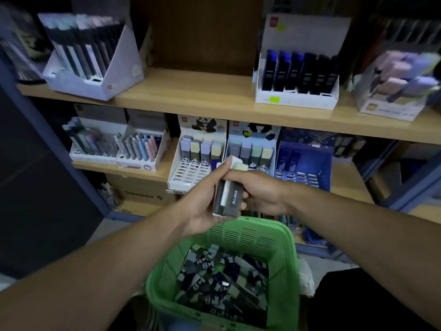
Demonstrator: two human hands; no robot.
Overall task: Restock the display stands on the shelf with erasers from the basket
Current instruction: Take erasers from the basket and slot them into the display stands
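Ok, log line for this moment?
left hand: holds erasers | right hand: grips same erasers | basket: stocked | panda stands: slots free

hands (pixel 202 204) gripping erasers (pixel 229 192), basket (pixel 284 237), seemingly stacked

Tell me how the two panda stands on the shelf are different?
The left panda stand has many bare white slots in front; the right panda stand has its front hidden behind the hands. The left one's back row starts with a lilac eraser; the right one's starts with grey. The left stand stands next to a pen display, the right next to a blue stand. Both are white with a panda picture on top.
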